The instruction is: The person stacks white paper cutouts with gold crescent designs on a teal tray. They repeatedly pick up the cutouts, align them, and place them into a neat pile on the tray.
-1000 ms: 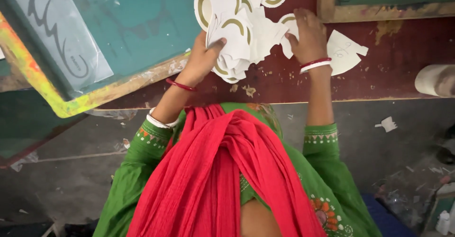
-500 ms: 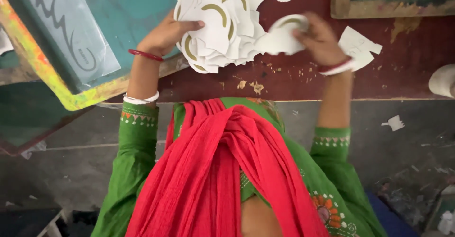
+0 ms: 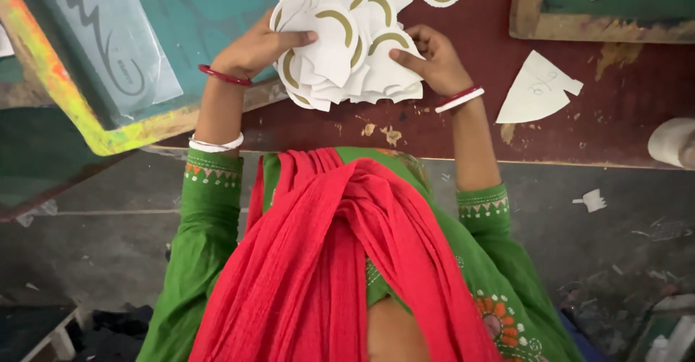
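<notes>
Cutouts (image 3: 340,51): white, round-edged, gold arcs.

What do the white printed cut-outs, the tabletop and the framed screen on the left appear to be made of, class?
White cut-outs, held by the left hand and right hand: probably thin matte paper or card, since they bend and fan, with olive arcs printed on. Tabletop: looks like worn wood painted dark red, scuffed and stained. Framed screen: seemingly a wooden frame, paint-smeared yellow, around teal mesh; exact fabric unclear.

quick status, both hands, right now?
Left hand: closed on the stack of white paper cutouts, thumb on top at its left edge.
Right hand: closed on the same stack, pinching its right edge.
</notes>
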